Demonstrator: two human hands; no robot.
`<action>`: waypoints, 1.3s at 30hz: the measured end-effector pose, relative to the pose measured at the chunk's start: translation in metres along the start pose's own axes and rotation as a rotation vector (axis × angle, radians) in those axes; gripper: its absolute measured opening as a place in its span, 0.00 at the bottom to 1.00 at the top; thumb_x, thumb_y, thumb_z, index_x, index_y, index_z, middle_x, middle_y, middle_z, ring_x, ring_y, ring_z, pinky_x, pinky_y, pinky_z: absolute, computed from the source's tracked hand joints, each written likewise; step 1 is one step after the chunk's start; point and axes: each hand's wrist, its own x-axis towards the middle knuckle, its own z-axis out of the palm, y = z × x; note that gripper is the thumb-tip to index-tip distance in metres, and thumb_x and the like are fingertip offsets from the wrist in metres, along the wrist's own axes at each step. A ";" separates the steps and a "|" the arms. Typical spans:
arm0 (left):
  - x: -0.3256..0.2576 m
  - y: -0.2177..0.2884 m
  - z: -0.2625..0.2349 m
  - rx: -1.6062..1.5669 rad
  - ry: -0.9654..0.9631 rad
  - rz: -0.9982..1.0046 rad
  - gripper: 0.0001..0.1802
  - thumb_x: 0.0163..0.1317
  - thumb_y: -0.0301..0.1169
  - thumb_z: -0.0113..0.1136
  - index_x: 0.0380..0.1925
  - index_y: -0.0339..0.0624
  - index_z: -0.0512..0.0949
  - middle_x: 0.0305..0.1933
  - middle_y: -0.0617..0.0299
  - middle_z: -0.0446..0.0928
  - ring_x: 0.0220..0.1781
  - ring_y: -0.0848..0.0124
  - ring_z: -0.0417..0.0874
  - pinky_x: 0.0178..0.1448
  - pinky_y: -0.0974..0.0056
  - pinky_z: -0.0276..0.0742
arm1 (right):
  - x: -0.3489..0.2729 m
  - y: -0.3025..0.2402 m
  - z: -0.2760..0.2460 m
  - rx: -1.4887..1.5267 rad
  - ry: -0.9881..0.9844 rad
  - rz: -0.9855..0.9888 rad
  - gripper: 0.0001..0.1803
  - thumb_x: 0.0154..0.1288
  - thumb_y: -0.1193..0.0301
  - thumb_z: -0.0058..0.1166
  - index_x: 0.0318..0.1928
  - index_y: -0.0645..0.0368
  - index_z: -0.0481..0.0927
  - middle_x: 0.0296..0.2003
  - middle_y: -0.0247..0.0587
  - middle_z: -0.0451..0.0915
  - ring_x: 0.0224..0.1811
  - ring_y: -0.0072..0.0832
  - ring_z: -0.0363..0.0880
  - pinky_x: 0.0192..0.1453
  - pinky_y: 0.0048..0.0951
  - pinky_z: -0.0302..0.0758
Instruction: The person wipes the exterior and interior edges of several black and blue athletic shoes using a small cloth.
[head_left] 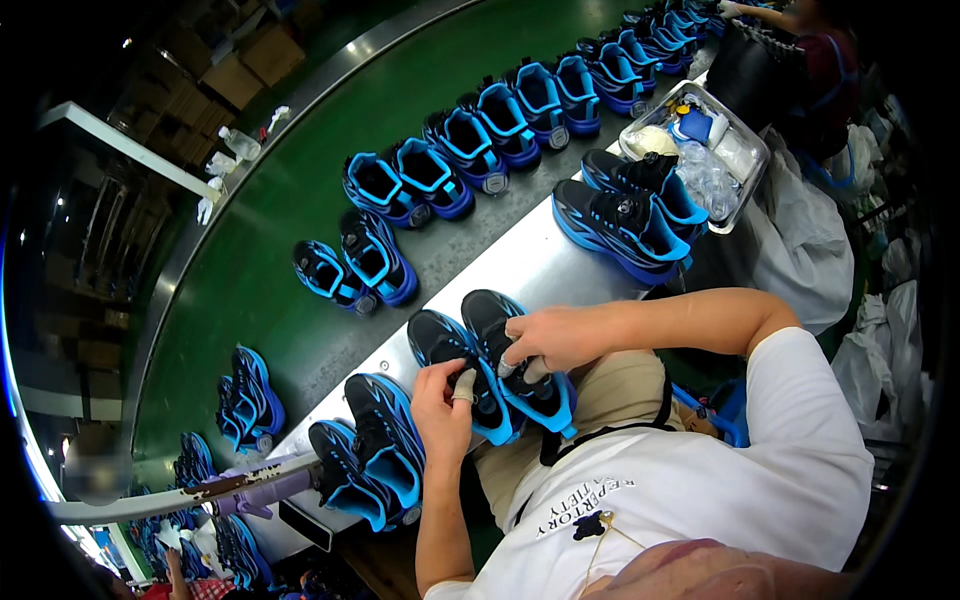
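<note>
A: Where do the shoes lie from the hands?

B: Directly under them. Two black-and-blue sneakers sit side by side on a silvery metal bench (520,262), just beyond the wearer's lap (622,388): a left sneaker (432,335) and a right sneaker (484,308).

A: Which way do they point?

B: Their long axes run nearly parallel, toes away from the wearer and slanting leftward; the blue-lined openings and heels face the body.

A: And the hands?

B: The left hand (443,400) is at the left sneaker's outer side, thumb and fingers bent nearly together over the lacing. The right hand (548,342) comes across from the right, fingers curled down near the right sneaker's tongue. Each is nearer the shoe on its own side.

A: Holding anything?

B: Both touch the uppers; whether they pinch anything, I cannot tell.
</note>
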 end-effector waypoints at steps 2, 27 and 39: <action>0.002 -0.009 -0.005 -0.051 -0.021 -0.006 0.11 0.55 0.24 0.64 0.41 0.38 0.81 0.33 0.64 0.75 0.27 0.76 0.69 0.33 0.72 0.67 | 0.006 -0.004 0.009 -0.044 0.011 0.064 0.14 0.56 0.60 0.60 0.37 0.55 0.78 0.33 0.44 0.74 0.36 0.45 0.77 0.40 0.43 0.74; -0.059 0.043 0.065 -1.419 -0.171 -0.820 0.15 0.71 0.29 0.46 0.53 0.31 0.70 0.51 0.57 0.73 0.55 0.61 0.78 0.50 0.63 0.80 | 0.004 0.003 -0.008 0.058 0.033 0.123 0.18 0.51 0.65 0.66 0.41 0.60 0.79 0.31 0.45 0.76 0.34 0.44 0.77 0.36 0.40 0.71; -0.058 0.045 0.068 -1.426 -0.136 -0.811 0.15 0.71 0.29 0.46 0.53 0.32 0.70 0.52 0.58 0.73 0.56 0.61 0.78 0.46 0.62 0.82 | 0.000 0.009 0.002 0.138 0.015 0.097 0.17 0.51 0.68 0.66 0.40 0.61 0.78 0.34 0.46 0.74 0.34 0.45 0.75 0.35 0.42 0.70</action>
